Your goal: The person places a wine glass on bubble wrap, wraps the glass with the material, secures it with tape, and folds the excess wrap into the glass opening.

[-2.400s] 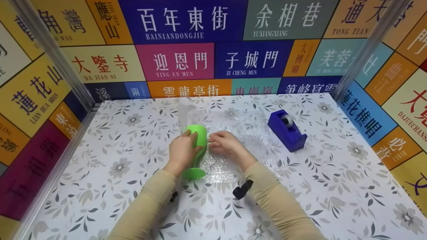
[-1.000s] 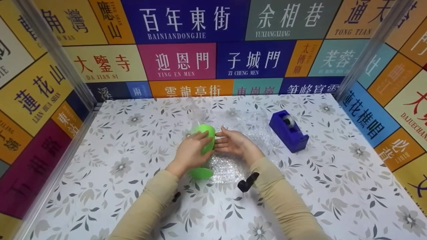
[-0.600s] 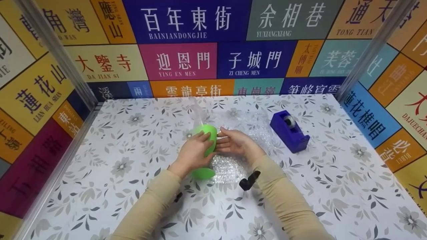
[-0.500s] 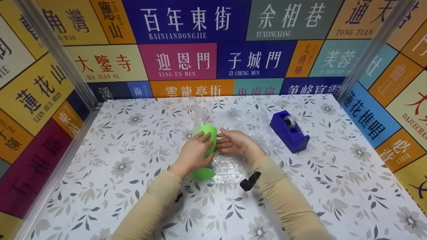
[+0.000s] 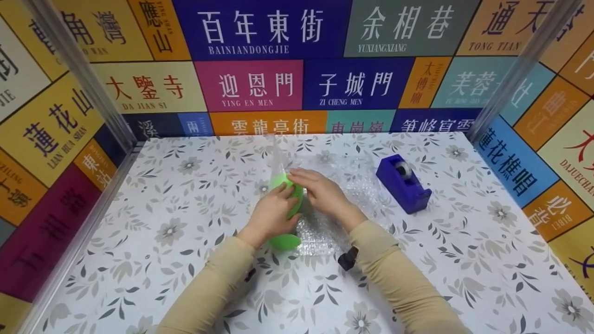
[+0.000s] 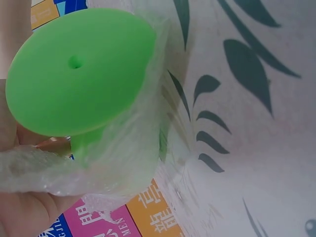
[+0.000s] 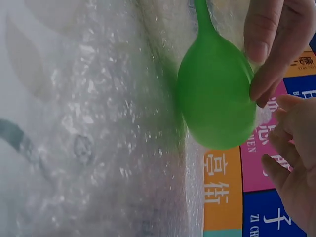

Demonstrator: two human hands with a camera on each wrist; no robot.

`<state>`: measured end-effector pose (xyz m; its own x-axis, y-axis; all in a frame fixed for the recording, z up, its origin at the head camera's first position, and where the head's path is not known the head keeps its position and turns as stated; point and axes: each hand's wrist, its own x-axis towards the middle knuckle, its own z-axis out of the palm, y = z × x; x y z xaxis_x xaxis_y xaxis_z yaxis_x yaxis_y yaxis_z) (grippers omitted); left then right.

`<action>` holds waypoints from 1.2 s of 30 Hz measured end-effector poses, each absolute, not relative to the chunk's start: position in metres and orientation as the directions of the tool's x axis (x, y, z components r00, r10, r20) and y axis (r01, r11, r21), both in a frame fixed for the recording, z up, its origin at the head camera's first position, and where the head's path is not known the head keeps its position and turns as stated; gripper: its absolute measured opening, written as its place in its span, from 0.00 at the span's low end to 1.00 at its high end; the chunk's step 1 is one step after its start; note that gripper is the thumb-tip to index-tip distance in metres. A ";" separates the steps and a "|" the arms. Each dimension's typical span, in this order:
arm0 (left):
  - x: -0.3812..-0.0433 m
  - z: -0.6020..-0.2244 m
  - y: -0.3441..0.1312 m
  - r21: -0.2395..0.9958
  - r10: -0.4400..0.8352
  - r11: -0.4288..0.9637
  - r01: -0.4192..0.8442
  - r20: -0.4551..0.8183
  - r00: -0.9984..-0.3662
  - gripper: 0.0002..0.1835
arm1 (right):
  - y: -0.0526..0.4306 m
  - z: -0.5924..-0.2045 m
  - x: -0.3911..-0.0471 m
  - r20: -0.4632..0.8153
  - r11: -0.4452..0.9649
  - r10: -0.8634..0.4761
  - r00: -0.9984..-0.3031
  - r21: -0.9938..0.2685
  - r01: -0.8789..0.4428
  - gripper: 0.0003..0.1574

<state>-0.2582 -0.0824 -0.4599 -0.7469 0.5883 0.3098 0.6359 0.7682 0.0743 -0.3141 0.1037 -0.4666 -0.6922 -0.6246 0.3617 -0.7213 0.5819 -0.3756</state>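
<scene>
A bright green goblet [image 5: 293, 204] lies on its side over a sheet of bubble wrap [image 5: 320, 236], its foot toward the person. My left hand [image 5: 271, 213] grips the bowl from the left. In the left wrist view, the round foot [image 6: 74, 94] faces the camera, and a fold of wrap [image 6: 123, 153] covers part of the stem and bowl. My right hand [image 5: 325, 192] reaches across the bowl's far end with fingers extended. In the right wrist view its fingers [image 7: 276, 170] are loosely bent beside the bowl [image 7: 217, 94].
A blue tape dispenser [image 5: 403, 183] with a roll of clear tape stands to the right of the wrap. A thin flap of wrap [image 5: 277, 157] rises behind the goblet. The table [image 5: 185, 264] has a floral cover, and sign-printed walls [image 5: 260, 30] enclose its back and sides.
The goblet and left hand have shifted right, and the flap of wrap beside them stands narrower. The right hand has moved from the bowl's right side up over its far end.
</scene>
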 end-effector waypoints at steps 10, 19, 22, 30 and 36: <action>-0.258 -0.461 -0.082 0.067 0.582 0.768 0.637 0.342 -0.737 0.23 | 0.095 -0.468 -0.315 0.288 0.638 -0.627 -0.724 -0.343 -0.689 0.42; -0.257 -0.459 -0.081 0.118 0.603 0.746 0.655 0.298 -0.740 0.24 | 0.097 -0.472 -0.317 0.242 0.674 -0.602 -0.761 -0.357 -0.647 0.36; -0.255 -0.456 -0.083 0.199 0.598 0.727 0.658 0.287 -0.748 0.24 | 0.098 -0.472 -0.317 0.249 0.663 -0.605 -0.756 -0.367 -0.652 0.35; -0.259 -0.449 -0.097 0.322 0.535 0.674 0.665 0.409 -0.740 0.18 | 0.103 -0.474 -0.317 0.232 0.669 -0.597 -0.768 -0.385 -0.636 0.33; -0.269 -0.457 -0.111 0.280 0.481 0.672 0.686 0.540 -0.691 0.18 | 0.107 -0.475 -0.316 0.220 0.661 -0.588 -0.778 -0.424 -0.620 0.34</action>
